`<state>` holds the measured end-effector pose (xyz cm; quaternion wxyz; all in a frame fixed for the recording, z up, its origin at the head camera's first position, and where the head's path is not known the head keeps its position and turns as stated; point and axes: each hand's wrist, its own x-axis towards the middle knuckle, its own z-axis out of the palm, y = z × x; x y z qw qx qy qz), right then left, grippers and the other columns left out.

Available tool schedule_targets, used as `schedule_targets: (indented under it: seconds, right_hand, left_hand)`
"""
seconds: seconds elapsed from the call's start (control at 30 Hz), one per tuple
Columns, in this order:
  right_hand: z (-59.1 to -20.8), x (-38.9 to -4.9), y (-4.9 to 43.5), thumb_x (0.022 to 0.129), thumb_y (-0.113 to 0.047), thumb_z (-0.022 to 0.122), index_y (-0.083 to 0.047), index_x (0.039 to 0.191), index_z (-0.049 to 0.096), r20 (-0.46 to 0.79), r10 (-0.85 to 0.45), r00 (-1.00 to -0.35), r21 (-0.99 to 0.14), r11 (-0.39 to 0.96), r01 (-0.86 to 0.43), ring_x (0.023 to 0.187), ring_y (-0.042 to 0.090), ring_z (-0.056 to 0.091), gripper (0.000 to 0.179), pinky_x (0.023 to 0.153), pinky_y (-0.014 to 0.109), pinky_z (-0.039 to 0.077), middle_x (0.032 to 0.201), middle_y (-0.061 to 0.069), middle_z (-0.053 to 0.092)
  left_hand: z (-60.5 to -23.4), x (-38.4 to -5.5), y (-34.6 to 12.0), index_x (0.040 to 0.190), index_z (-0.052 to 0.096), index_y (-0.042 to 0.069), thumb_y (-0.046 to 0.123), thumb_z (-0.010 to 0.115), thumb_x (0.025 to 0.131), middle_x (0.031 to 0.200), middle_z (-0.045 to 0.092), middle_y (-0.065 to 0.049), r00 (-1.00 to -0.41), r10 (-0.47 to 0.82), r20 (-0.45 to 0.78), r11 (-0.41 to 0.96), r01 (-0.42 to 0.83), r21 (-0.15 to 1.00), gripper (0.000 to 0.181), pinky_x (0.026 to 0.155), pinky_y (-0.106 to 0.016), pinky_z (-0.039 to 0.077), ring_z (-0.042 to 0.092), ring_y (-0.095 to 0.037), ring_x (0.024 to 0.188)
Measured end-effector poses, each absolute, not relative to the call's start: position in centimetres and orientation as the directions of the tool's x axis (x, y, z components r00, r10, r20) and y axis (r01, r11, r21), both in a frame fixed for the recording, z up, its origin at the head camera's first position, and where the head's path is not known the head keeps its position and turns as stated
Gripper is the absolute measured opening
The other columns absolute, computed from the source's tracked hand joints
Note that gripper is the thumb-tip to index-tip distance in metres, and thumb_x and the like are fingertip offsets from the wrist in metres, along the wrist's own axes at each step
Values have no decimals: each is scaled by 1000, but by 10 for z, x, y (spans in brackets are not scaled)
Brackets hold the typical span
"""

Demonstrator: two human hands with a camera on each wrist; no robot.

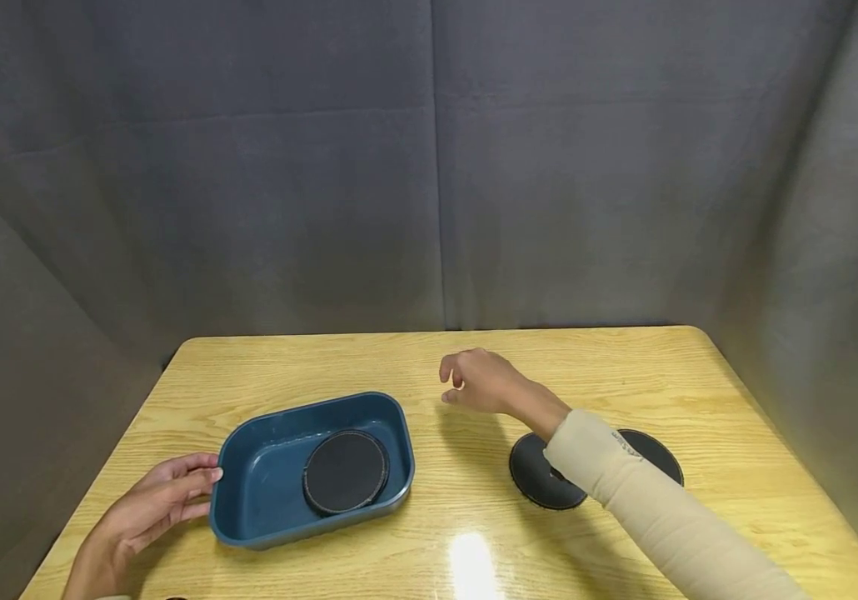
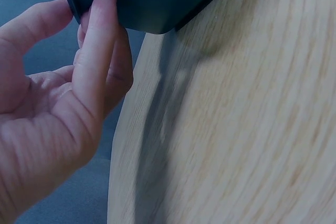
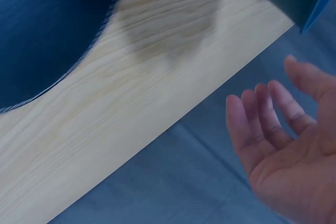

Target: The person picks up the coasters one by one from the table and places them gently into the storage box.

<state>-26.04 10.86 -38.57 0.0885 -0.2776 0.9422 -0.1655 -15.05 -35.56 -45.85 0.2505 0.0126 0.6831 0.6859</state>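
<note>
A dark blue plastic bin (image 1: pixel 271 537) stands on the left part of the table, slightly turned. My left hand (image 1: pixel 155 500) pinches its left end at the rim; in the left wrist view the fingertips (image 2: pixel 105 6) lie against the bin wall (image 2: pixel 142 3). Inside the bin, toward its right end, lies a round black coaster (image 1: pixel 345 472) with a stitched edge; another seems to lie under it. My right hand (image 1: pixel 483 381) hovers over the table right of the bin, fingers loosely bent and holding nothing. Under the right forearm lie two more black coasters, one nearer (image 1: pixel 541 479) and one farther right (image 1: pixel 654 454).
The light wooden table (image 1: pixel 466 467) ends at a grey cloth backdrop (image 1: pixel 429 167) that also runs along both sides. A bright light reflection shows near the front. At the bottom edge of the head view, a sliver of something dark is mostly cut off.
</note>
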Motion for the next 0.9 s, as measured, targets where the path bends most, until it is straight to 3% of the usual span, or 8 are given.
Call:
schedule_targets:
  seconds: [0.17, 0.5, 0.7, 0.9]
  right_hand:
    - [-390, -258, 143, 92, -21, 74, -7, 112, 66, -118, -627, -770, -391, 742, -545, 78, 15, 59, 26, 76, 37, 53, 105, 9, 68]
    - [-406, -248, 185, 85, -23, 81, -7, 117, 64, -265, -677, -687, -485, 709, -512, 95, 21, 56, 39, 82, 37, 51, 114, 10, 62]
    - [-413, -240, 196, 77, -21, 88, -10, 118, 63, -343, -643, -685, -502, 742, -445, 109, 26, 57, 50, 93, 42, 50, 115, 7, 59]
    - [-415, -228, 201, 70, -20, 93, -17, 117, 61, -411, -577, -705, -437, 804, -403, 113, 25, 55, 56, 89, 41, 54, 120, 4, 55]
  left_hand:
    - [-458, -150, -353, 121, 43, 2, 9, 51, 103, 107, 60, -3, -872, 370, -321, 55, -325, 944, 21, 89, -38, 59, 66, -13, 99]
    - [-454, -147, -355, 121, 45, 2, 9, 52, 103, 106, 60, -3, -876, 359, -323, 61, -323, 944, 21, 89, -38, 59, 67, -13, 98]
    - [-454, -147, -355, 120, 48, 3, 8, 50, 103, 106, 62, -3, -874, 378, -306, 51, -310, 949, 18, 88, -38, 59, 68, -14, 99]
    - [-454, -147, -355, 119, 48, 4, 9, 51, 103, 105, 62, -2, -875, 364, -319, 48, -324, 945, 17, 88, -38, 59, 67, -13, 97]
